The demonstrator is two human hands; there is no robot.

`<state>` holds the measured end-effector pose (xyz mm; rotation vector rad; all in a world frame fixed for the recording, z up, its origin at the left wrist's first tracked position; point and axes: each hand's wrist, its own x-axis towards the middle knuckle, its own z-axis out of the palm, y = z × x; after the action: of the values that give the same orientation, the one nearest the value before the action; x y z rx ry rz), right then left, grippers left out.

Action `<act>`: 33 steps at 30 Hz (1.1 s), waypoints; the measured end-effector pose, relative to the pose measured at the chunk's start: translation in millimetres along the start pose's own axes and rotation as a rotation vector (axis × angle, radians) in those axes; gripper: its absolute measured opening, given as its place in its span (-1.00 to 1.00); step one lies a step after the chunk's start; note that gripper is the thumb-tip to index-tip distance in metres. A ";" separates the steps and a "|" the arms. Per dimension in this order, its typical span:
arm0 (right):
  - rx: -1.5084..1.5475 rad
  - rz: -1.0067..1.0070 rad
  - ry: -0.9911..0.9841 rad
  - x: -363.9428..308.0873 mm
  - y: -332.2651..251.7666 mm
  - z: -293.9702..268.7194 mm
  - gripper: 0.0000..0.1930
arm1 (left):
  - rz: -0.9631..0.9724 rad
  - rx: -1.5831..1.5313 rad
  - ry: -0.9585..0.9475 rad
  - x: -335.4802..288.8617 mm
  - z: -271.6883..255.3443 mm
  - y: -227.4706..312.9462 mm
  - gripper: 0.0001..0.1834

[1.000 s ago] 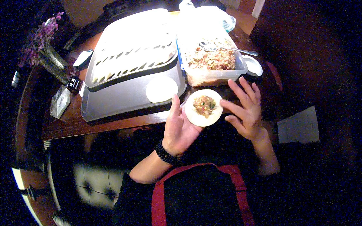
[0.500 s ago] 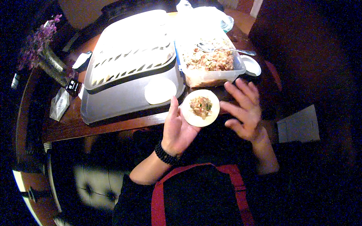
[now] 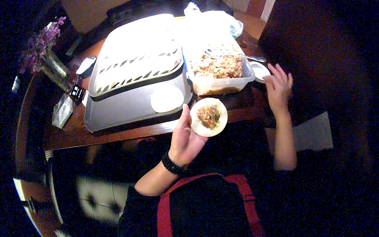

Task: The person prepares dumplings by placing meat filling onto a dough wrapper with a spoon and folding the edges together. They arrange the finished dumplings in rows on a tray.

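Note:
My left hand supports a round dumpling wrapper on its fingers, the thumb raised beside the rim. A mound of chopped filling sits in the middle of the wrapper, which lies unfolded. Over at the right, my right hand reaches to a small white dish. Its thumb and fingertips are at the dish's near edge, fingers apart, with nothing seen in them. A clear plastic tub of chopped filling stands just left of that dish, a metal spoon resting across it.
Left of the tub, a grey tray holds a stack of pale wrappers. A second tray overlaps its far part, carrying rows of pale pieces washed out by glare. A vase with purple flowers and a small packet stand far left.
My right hand has moved right and away from the wrapper to the small white dish. The left hand still holds the filled wrapper, now slightly lower.

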<state>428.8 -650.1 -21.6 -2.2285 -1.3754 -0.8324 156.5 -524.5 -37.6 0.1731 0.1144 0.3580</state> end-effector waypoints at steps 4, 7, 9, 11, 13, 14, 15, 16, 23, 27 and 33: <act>0.491 -0.184 0.051 -24.9 -64.5 -33.1 -0.66 | 0.018 0.034 0.041 2.7 -6.3 -2.1 -0.49; 0.442 -0.337 -0.064 -32.6 -101.7 -39.3 -0.47 | 0.015 0.028 0.057 2.6 -3.3 -7.8 -0.51; 0.317 -0.382 -0.157 -37.0 -109.5 -42.7 -0.45 | 0.021 0.020 0.005 2.2 -2.1 -6.9 -0.49; 0.330 -0.430 -0.151 -49.0 -114.8 -39.3 -0.51 | 0.020 -0.011 -0.050 2.4 -4.4 -3.6 -0.47; 0.388 -0.511 -0.159 -58.9 -123.9 -40.2 -0.60 | 0.017 -0.070 -0.094 2.2 -12.2 1.8 -0.45; 0.409 -0.540 -0.102 -58.4 -129.4 -40.8 -0.65 | 0.008 -0.062 -0.079 1.6 -12.9 3.8 -0.45; 0.391 -0.534 -0.030 -58.0 -129.7 -38.9 -0.68 | -0.009 -0.057 -0.061 0.9 -11.0 4.1 -0.44; 0.372 -0.526 0.041 -56.6 -129.4 -35.9 -0.70 | -0.026 -0.052 -0.044 0.1 -8.1 4.1 -0.43; 0.441 -0.713 0.099 -46.4 -127.6 -36.2 -0.82 | -0.047 0.265 0.034 -2.4 -5.7 2.7 -0.54; 0.489 -0.705 0.102 -50.2 -134.5 -42.8 -0.86 | -0.065 0.269 0.028 -5.6 0.6 11.2 -0.59; 0.464 -0.658 0.070 -45.0 -136.7 -44.0 -0.85 | -0.039 0.493 0.053 -6.9 3.3 11.9 -0.60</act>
<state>278.5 -646.2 -16.0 -1.3931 -2.0534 -0.6757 146.5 -516.5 -31.6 0.6482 0.2578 0.2908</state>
